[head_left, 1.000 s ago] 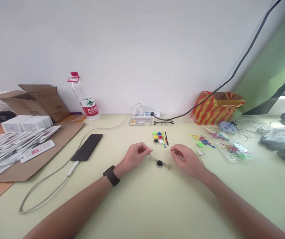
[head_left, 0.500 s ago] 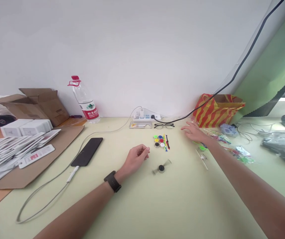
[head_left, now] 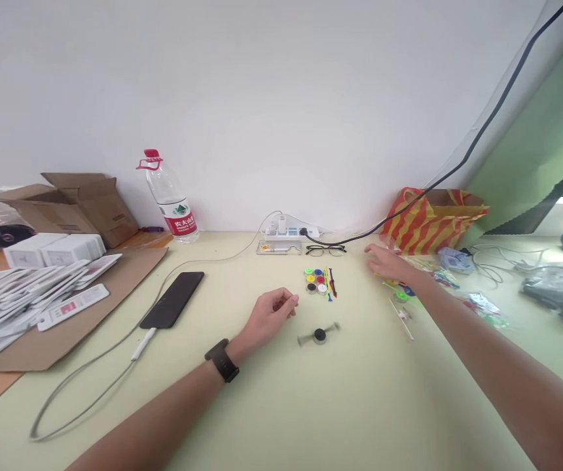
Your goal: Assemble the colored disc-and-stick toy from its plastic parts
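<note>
My left hand (head_left: 272,315), with a black watch at the wrist, rests on the table with its fingers curled inward and nothing visible in them. Just right of it lies a black round hub with two blurred, pale arms (head_left: 319,336). Beyond are small coloured discs (head_left: 310,279) in rows, beside thin coloured plastic strips (head_left: 333,282). My right hand (head_left: 389,263) stretches toward the striped bag, fingers extended and apart, slightly blurred. Below its wrist are a green round piece (head_left: 401,296) and a pale stick-like part (head_left: 402,319).
A red-and-yellow striped bag (head_left: 433,222), small clear packets (head_left: 482,306) and grey plastic wrap lie right. Glasses (head_left: 325,250), a clear case (head_left: 278,248) and a power strip (head_left: 291,231) line the wall. Left are a phone (head_left: 173,299), bottle (head_left: 179,216), cardboard box (head_left: 80,206) and white cards.
The pale arms around the black hub have turned to a flatter angle. My right hand has shifted slightly, its fingers less spread. My left hand stays in place; the view moved a little.
</note>
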The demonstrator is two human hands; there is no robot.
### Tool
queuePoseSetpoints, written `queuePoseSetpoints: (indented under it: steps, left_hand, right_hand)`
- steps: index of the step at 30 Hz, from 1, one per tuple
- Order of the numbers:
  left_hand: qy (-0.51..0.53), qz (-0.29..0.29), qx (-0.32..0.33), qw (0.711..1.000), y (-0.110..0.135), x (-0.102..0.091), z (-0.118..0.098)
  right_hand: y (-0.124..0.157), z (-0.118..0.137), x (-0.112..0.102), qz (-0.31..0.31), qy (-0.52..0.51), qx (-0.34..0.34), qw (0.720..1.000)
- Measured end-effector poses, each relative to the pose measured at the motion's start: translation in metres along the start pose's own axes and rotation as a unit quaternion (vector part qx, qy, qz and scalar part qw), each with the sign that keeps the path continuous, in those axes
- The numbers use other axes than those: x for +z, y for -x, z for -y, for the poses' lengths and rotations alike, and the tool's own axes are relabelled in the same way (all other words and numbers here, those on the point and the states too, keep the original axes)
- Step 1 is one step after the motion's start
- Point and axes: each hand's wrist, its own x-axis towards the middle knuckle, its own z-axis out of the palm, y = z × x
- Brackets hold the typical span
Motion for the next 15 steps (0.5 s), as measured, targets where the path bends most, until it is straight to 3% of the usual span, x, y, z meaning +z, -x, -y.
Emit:
queuePoseSetpoints:
  steps: [9, 12, 15]
  left_hand:
    - [0.009, -0.009, 0.007, 1.000, -0.001, -0.001, 0.003]
    - [-0.028, -0.048, 0.046, 0.997, 0.002, 0.000, -0.001]
    - [-0.080, -0.113, 0.146, 0.980, 0.004, 0.003, -0.020]
  right_hand:
    - [0.006, 0.020, -0.010, -0.048, 0.022, 0.024, 0.998]
    - [0.016, 0.029, -0.033, -0.075, 0.013, 0.021, 0.997]
    - [0.037, 0.042, -0.074, -0.090, -0.031, 0.015, 0.995]
